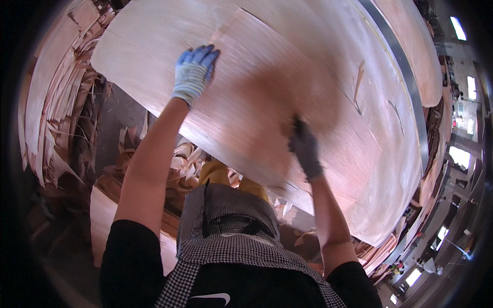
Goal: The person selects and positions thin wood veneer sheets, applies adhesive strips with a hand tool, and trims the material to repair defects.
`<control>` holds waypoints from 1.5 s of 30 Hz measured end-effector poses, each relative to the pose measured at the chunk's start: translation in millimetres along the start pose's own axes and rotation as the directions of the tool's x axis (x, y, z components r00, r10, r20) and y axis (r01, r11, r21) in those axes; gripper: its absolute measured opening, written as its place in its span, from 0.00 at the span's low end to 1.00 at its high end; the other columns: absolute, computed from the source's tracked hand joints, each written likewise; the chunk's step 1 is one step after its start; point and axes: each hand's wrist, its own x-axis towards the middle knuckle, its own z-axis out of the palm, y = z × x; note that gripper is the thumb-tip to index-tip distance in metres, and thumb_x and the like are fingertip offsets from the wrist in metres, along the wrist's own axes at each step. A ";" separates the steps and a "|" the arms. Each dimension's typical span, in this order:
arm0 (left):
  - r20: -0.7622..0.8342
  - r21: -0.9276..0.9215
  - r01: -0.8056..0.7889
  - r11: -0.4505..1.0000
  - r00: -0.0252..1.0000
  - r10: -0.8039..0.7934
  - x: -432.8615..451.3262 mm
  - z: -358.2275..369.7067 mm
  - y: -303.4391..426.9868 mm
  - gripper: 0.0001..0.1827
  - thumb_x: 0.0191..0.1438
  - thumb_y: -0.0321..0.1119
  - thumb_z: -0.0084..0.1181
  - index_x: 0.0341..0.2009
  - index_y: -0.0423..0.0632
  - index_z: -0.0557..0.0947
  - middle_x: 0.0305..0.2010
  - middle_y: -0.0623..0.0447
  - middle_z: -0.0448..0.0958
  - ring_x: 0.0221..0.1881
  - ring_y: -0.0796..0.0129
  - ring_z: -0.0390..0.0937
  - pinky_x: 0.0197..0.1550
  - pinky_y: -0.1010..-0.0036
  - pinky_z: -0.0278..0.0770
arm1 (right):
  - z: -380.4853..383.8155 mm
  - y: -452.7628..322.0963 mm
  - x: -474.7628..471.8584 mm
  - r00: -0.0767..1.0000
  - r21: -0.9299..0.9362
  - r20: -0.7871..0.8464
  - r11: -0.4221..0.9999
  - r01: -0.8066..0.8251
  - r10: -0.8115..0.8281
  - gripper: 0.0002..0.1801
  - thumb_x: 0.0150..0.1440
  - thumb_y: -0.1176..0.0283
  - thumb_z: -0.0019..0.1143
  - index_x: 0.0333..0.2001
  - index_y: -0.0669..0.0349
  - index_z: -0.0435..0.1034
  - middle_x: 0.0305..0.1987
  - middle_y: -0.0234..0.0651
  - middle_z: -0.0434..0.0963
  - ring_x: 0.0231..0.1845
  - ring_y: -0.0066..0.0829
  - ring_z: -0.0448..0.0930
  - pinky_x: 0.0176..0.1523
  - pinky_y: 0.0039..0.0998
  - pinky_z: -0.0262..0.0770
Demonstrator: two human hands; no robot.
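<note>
A wide sheet of wood veneer [246,88] lies in front of me, over a larger pale surface of veneer. My left hand [192,73], in a blue and white striped knit glove, rests palm down on it with the fingers extended and nothing visible in them. Lower and to the right is my right hand [306,148] in a dark grey glove, at or just above the sheet. Motion blurs it, and I cannot tell whether the dark shape at its tip is a tool or the fingers. A torn sliver of veneer [359,81] lies farther right.
A stack of ragged-edged veneer [57,96] stands at the left. Curled veneer scraps [186,159] litter the floor by my legs. Beyond the sheet runs a dark metal strip [404,65], with more veneer [412,46] past it. A lower veneer stack [104,219] lies left of me.
</note>
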 end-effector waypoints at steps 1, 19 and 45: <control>-0.014 -0.018 0.000 1.000 1.000 0.000 0.5 -0.3 1.2 0.22 0.52 0.34 0.49 0.55 0.53 0.73 0.55 0.55 0.72 0.56 0.63 0.68 0.64 0.58 0.55 | 21.2 -40.7 16.2 0.962 -0.239 -0.026 0.937 0.256 -0.270 0.19 0.61 0.65 0.41 0.54 0.57 0.65 0.34 0.47 0.77 0.28 0.46 0.78 0.33 0.41 0.75; -0.034 0.014 0.017 1.000 0.999 -0.016 1.5 2.1 -1.2 0.22 0.50 0.32 0.50 0.52 0.55 0.75 0.58 0.55 0.70 0.62 0.57 0.63 0.65 0.51 0.48 | 89.7 -49.9 -40.2 0.913 -0.602 0.376 0.707 0.371 -0.160 0.16 0.56 0.68 0.44 0.48 0.61 0.63 0.24 0.36 0.76 0.20 0.33 0.79 0.18 0.37 0.72; 0.238 -0.183 -0.126 0.975 0.957 0.168 -75.9 5.4 338.6 0.29 0.48 0.39 0.56 0.56 0.47 0.69 0.63 0.46 0.62 0.66 0.55 0.57 0.67 0.53 0.49 | -307.1 442.9 -171.3 0.834 -0.888 0.452 -0.066 0.456 -0.316 0.20 0.56 0.65 0.45 0.48 0.68 0.66 0.16 0.32 0.70 0.07 0.23 0.64 0.12 0.35 0.56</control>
